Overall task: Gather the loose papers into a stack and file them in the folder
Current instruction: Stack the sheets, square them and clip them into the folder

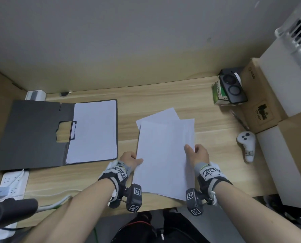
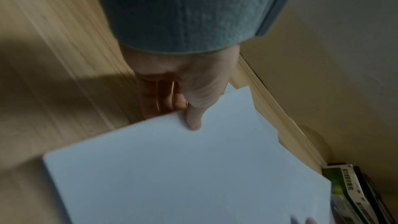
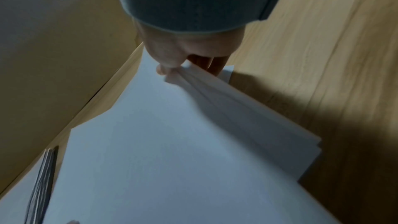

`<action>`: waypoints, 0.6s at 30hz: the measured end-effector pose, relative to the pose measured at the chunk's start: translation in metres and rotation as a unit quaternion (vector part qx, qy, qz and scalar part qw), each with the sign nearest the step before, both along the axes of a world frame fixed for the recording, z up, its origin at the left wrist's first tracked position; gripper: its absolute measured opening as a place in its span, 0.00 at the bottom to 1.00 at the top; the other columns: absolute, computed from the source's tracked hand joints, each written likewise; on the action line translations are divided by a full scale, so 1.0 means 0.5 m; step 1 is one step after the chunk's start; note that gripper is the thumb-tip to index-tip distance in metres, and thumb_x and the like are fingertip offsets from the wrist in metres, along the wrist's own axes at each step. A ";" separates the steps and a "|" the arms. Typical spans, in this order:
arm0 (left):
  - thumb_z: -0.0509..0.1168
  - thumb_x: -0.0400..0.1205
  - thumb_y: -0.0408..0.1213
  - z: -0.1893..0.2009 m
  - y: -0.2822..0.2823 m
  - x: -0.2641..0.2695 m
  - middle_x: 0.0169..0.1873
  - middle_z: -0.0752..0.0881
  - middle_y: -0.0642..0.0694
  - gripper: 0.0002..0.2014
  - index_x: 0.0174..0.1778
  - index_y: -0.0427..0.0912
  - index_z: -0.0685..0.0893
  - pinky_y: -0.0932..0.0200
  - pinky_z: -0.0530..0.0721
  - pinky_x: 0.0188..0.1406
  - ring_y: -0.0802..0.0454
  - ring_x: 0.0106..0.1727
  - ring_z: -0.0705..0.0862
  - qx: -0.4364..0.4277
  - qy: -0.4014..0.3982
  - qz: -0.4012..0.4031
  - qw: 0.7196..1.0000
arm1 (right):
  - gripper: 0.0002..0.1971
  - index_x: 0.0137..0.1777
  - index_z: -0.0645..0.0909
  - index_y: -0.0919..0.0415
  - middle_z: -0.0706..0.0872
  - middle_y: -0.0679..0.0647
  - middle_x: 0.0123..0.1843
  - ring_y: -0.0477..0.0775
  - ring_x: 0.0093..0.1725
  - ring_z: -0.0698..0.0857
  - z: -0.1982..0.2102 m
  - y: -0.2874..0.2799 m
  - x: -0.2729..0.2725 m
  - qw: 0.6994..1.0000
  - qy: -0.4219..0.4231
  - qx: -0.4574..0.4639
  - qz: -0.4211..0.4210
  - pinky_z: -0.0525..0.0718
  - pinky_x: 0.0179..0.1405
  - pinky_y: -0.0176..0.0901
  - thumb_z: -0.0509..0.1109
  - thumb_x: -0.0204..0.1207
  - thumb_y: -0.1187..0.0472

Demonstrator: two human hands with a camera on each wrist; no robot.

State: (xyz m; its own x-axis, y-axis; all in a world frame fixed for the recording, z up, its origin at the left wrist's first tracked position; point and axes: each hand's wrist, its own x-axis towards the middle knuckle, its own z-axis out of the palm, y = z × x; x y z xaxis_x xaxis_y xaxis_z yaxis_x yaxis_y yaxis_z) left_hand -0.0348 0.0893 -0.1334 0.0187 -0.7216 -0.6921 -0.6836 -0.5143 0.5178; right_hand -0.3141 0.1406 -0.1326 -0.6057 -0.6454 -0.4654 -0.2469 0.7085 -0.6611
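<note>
A loose stack of white papers (image 1: 163, 151) lies fanned at the middle of the wooden desk, its far corners out of line. My left hand (image 1: 131, 159) holds the stack's left edge, thumb on top (image 2: 193, 122) and fingers underneath. My right hand (image 1: 197, 153) pinches the right edge (image 3: 172, 72), thumb on top, with the sheets (image 3: 193, 142) lifted slightly off the desk. The dark grey folder (image 1: 32, 134) lies open at the left, with white sheets (image 1: 93, 130) on its right half under a clip.
A white controller (image 1: 247, 142) and a pen (image 1: 237, 118) lie at the right. A green box with a phone (image 1: 230, 90) on it sits at the back right beside cardboard boxes (image 1: 269, 102). A power strip (image 1: 13, 183) with cables is at the left front.
</note>
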 end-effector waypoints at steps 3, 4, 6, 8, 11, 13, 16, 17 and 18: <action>0.65 0.79 0.39 0.018 -0.007 0.012 0.41 0.81 0.46 0.05 0.46 0.43 0.78 0.56 0.76 0.41 0.46 0.42 0.80 -0.057 -0.054 -0.014 0.997 | 0.23 0.63 0.77 0.62 0.80 0.57 0.61 0.60 0.63 0.78 -0.004 -0.004 -0.008 0.996 0.078 -0.033 -0.008 0.75 0.62 0.50 0.76 0.73 0.51; 0.63 0.81 0.36 0.024 -0.010 0.020 0.45 0.82 0.46 0.05 0.51 0.42 0.79 0.57 0.76 0.43 0.44 0.46 0.82 -0.069 -0.061 -0.013 0.996 | 0.24 0.64 0.77 0.63 0.78 0.58 0.64 0.60 0.65 0.77 -0.002 -0.007 -0.009 0.995 0.096 -0.036 -0.002 0.74 0.63 0.49 0.76 0.73 0.52; 0.61 0.82 0.33 0.035 -0.015 0.040 0.48 0.84 0.44 0.09 0.55 0.39 0.82 0.58 0.78 0.46 0.41 0.51 0.84 -0.089 -0.061 0.007 0.994 | 0.22 0.61 0.79 0.61 0.79 0.57 0.61 0.60 0.61 0.81 -0.003 -0.013 -0.005 0.995 0.096 -0.012 0.037 0.78 0.57 0.48 0.76 0.72 0.50; 0.60 0.81 0.30 0.042 -0.014 0.067 0.36 0.83 0.45 0.06 0.40 0.40 0.81 0.61 0.76 0.37 0.43 0.42 0.81 -0.109 -0.072 0.029 0.991 | 0.21 0.54 0.78 0.57 0.80 0.56 0.54 0.60 0.53 0.81 -0.006 -0.015 0.011 0.991 0.086 0.039 0.095 0.76 0.48 0.45 0.77 0.69 0.45; 0.59 0.80 0.27 0.036 -0.009 0.110 0.24 0.70 0.50 0.13 0.29 0.42 0.71 0.63 0.61 0.25 0.48 0.35 0.72 -0.116 -0.101 0.063 0.986 | 0.32 0.61 0.76 0.60 0.76 0.58 0.61 0.63 0.61 0.78 -0.021 -0.012 0.043 0.970 0.128 0.128 0.160 0.76 0.55 0.50 0.80 0.63 0.44; 0.59 0.80 0.27 0.035 -0.001 0.128 0.24 0.69 0.51 0.10 0.33 0.41 0.73 0.62 0.61 0.25 0.48 0.32 0.70 -0.111 -0.099 0.070 0.986 | 0.27 0.57 0.81 0.57 0.78 0.57 0.62 0.62 0.62 0.79 -0.023 -0.011 0.050 0.959 0.142 0.170 0.179 0.80 0.56 0.48 0.79 0.60 0.44; 0.58 0.80 0.26 0.040 0.010 0.152 0.24 0.69 0.51 0.13 0.30 0.42 0.71 0.62 0.60 0.24 0.51 0.28 0.67 -0.110 -0.094 0.075 0.987 | 0.18 0.45 0.87 0.54 0.84 0.56 0.56 0.61 0.55 0.83 -0.016 -0.018 0.055 0.949 0.140 0.198 0.199 0.85 0.50 0.45 0.78 0.59 0.44; 0.58 0.80 0.25 0.035 0.014 0.160 0.24 0.69 0.51 0.15 0.28 0.44 0.69 0.62 0.59 0.23 0.51 0.27 0.67 -0.109 -0.092 0.079 0.987 | 0.23 0.52 0.85 0.57 0.82 0.57 0.59 0.62 0.58 0.82 -0.013 -0.019 0.057 0.951 0.147 0.195 0.190 0.84 0.50 0.47 0.80 0.60 0.45; 0.58 0.80 0.25 0.035 0.015 0.163 0.24 0.69 0.50 0.16 0.28 0.44 0.69 0.62 0.59 0.23 0.51 0.28 0.68 -0.112 -0.091 0.081 0.986 | 0.30 0.59 0.79 0.61 0.78 0.59 0.63 0.64 0.60 0.81 -0.009 -0.020 0.058 0.952 0.158 0.194 0.176 0.81 0.50 0.50 0.81 0.61 0.46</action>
